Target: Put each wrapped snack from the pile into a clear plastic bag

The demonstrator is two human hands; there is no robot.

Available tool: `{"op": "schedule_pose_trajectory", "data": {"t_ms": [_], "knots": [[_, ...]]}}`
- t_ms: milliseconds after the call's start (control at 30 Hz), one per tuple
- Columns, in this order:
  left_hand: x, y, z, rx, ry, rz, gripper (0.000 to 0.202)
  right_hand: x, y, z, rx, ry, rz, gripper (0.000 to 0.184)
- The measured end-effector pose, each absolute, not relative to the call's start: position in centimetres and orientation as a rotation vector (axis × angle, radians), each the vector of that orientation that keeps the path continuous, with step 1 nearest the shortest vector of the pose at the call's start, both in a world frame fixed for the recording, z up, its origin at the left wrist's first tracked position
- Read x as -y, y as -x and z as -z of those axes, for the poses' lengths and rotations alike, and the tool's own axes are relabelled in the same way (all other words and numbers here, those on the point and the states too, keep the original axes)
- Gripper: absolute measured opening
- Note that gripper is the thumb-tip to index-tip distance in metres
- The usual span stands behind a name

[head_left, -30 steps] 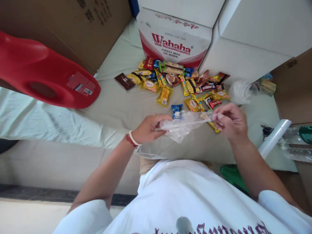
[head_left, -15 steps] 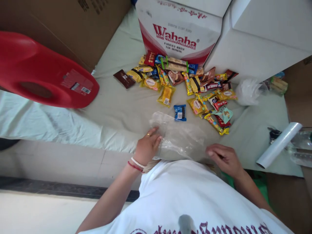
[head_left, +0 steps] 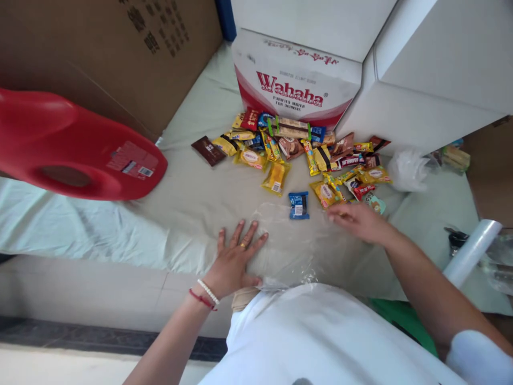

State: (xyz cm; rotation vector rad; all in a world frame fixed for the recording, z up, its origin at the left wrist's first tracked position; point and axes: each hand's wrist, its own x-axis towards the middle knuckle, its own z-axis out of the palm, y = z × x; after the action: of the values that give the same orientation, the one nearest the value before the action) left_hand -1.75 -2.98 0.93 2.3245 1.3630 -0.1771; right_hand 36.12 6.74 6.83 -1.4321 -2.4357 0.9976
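A sheet of clear plastic film [head_left: 288, 251] lies over the cloth at the front edge, against my shirt. My left hand [head_left: 236, 254] rests flat with spread fingers on the film's left side. At the film's far right corner, my right hand [head_left: 356, 219] is closed in a pinch on its edge. Just beyond the film lies a blue snack packet [head_left: 298, 205]. A yellow-wrapped snack [head_left: 276, 178] is to its left, and another yellow snack packet [head_left: 324, 193] sits close to my right fingertips. My right hand covers some of the nearest snacks.
Several wrapped snacks are piled before a Wahaba water carton [head_left: 296, 80]. A red jug [head_left: 80, 155] lies at left by a brown carton [head_left: 100, 59]. On the right are a crumpled white plastic bag [head_left: 409, 170], a roll of film [head_left: 475, 251] and white boxes [head_left: 433, 80].
My right hand has moved forward and left with the film's edge, towards the snacks. My left hand has flattened and spread its fingers. The view has tilted slightly.
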Motion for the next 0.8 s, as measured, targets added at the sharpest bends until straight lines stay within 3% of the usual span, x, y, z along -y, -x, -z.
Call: {"op": "schedule_pose_trajectory", "data": {"t_ms": [100,167,233,367,433,567,700,800], "knots": [[2.7,1.7,-0.9,-1.352,-2.32,0.221,0.118,-16.6,-32.6,-8.6,2.449,1.547,-0.483,0.033],[2.6,1.8,-1.0,-1.337,-2.317,0.228,0.119,-23.1,-29.4,-8.2,2.443,1.611,-0.267,0.057],[2.5,1.9,-0.9,-1.328,-2.311,0.218,0.119,-28.4,-26.8,-7.1,2.473,1.699,-0.243,0.071],[2.6,2.2,-0.7,-1.33,-2.315,0.167,0.119,-34.1,-25.1,-4.6,2.587,1.745,-0.405,0.058],[2.6,2.3,-0.7,-1.325,-2.321,0.157,0.12,-34.9,-25.7,-4.5,2.641,1.637,-0.404,0.06],[2.5,2.3,-1.0,-1.297,-2.302,0.162,0.123,-31.4,-27.0,-7.6,2.612,1.585,-0.34,0.062],[2.7,2.2,-1.2,-1.28,-2.298,0.151,0.124,-20.4,-27.4,-12.7,2.49,1.715,-0.302,0.055],[2.8,2.1,-1.2,-1.296,-2.3,0.17,0.125,-10.9,-27.1,-13.5,2.728,1.675,-0.622,0.047]]}}
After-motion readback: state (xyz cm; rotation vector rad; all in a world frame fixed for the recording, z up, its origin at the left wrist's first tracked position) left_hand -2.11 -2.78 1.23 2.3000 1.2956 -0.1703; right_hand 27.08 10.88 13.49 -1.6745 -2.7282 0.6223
